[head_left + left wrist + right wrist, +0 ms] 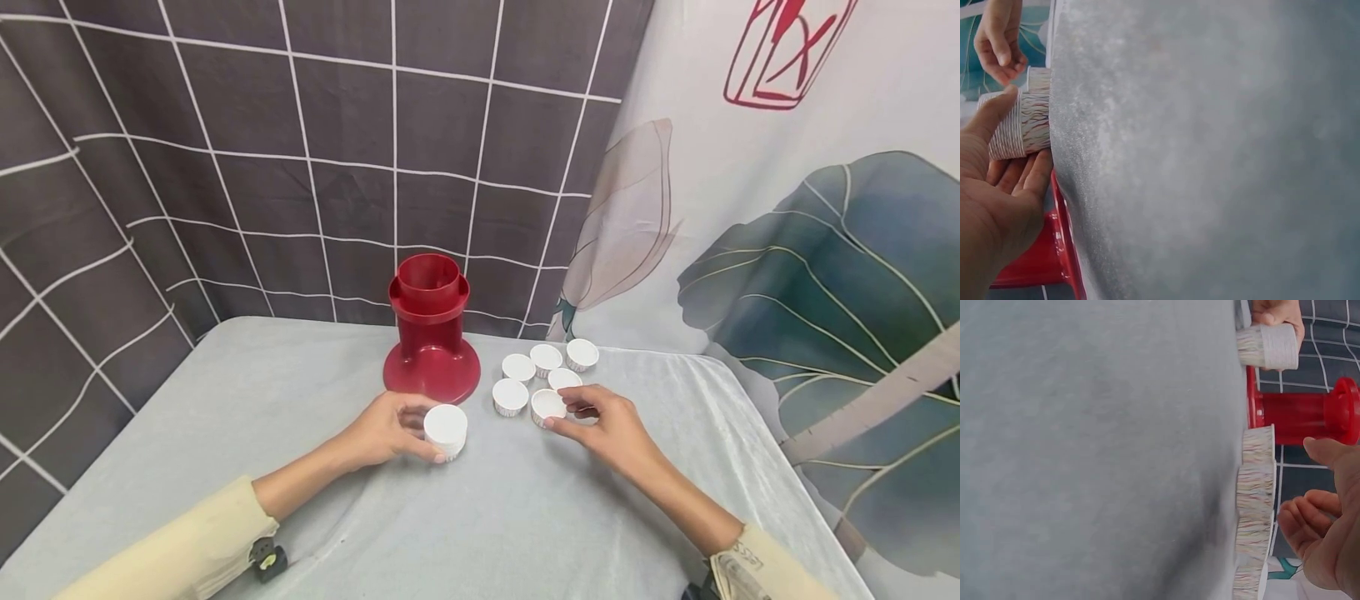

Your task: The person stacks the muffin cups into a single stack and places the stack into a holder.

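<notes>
My left hand (390, 432) grips a short stack of white paper baking cups (446, 429) between thumb and fingers. Seen from the left wrist, the stack (1019, 125) has nested rims and a pleated, streaked wall, and its base meets the cloth. Several single paper baking cups (511, 397) stand upright in a loose group to the right. Over the nearest cup (547, 407) of that group is my right hand (603, 421), thumb and fingers spread at its right side. In the right wrist view, the fingers (1300, 528) hover just beyond the cup rims, with nothing between them.
A red plastic stand (430, 333) with a round base and open cylindrical top stands behind the left hand. Grey cloth (450, 533) covers the table. A dark gridded curtain (337, 208) and a leaf-patterned white one (675, 275) hang behind.
</notes>
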Demonstrator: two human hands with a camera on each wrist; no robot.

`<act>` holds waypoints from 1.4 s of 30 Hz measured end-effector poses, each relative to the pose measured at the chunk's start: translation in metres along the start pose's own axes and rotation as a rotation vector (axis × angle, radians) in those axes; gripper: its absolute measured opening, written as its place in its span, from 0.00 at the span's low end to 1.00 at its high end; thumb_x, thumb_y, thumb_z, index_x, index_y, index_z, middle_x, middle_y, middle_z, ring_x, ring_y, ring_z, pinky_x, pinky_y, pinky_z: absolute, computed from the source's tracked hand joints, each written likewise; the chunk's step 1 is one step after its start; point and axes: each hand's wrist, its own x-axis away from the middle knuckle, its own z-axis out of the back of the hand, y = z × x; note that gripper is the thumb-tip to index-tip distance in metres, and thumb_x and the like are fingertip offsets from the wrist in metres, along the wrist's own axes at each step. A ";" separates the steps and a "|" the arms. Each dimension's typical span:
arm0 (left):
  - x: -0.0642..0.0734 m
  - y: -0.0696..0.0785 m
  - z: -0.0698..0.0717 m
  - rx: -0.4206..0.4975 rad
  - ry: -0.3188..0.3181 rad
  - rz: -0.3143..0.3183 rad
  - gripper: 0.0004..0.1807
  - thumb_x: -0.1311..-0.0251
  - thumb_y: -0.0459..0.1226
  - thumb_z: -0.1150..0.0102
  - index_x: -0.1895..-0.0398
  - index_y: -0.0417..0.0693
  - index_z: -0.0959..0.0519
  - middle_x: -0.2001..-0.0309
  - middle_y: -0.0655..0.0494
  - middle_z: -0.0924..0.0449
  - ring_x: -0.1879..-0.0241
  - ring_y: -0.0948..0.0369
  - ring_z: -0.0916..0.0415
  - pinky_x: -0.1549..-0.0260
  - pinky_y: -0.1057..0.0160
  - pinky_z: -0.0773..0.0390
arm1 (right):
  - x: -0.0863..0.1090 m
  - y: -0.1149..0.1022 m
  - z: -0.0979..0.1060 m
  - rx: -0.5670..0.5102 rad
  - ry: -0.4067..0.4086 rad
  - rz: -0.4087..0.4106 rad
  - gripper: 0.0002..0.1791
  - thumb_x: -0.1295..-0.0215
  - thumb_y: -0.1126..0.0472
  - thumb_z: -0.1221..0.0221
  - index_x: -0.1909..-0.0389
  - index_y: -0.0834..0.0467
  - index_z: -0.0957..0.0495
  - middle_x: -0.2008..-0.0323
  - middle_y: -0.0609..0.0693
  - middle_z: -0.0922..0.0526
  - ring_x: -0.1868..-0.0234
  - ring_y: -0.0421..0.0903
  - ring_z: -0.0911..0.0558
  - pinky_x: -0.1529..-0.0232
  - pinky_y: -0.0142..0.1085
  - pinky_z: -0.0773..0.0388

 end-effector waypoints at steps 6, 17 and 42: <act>0.000 0.000 0.000 -0.003 0.005 0.004 0.33 0.48 0.31 0.11 0.36 0.38 0.12 0.45 0.44 0.08 0.46 0.53 0.06 0.42 0.60 0.08 | 0.001 0.006 -0.002 0.053 0.008 -0.031 0.30 0.38 0.48 0.17 0.39 0.58 0.11 0.45 0.56 0.10 0.46 0.54 0.08 0.41 0.52 0.09; 0.000 0.002 0.001 -0.014 0.008 0.005 0.33 0.47 0.33 0.11 0.36 0.38 0.12 0.45 0.45 0.07 0.46 0.54 0.06 0.41 0.59 0.08 | -0.005 0.008 -0.009 0.085 -0.037 -0.084 0.39 0.36 0.45 0.19 0.29 0.59 0.17 0.42 0.57 0.09 0.41 0.55 0.09 0.36 0.56 0.12; -0.001 0.000 0.001 -0.019 0.012 0.009 0.33 0.47 0.32 0.11 0.36 0.38 0.12 0.45 0.45 0.07 0.45 0.53 0.06 0.42 0.60 0.08 | -0.010 0.006 -0.023 0.071 -0.016 -0.044 0.33 0.35 0.49 0.19 0.33 0.60 0.13 0.45 0.55 0.07 0.50 0.48 0.09 0.43 0.48 0.11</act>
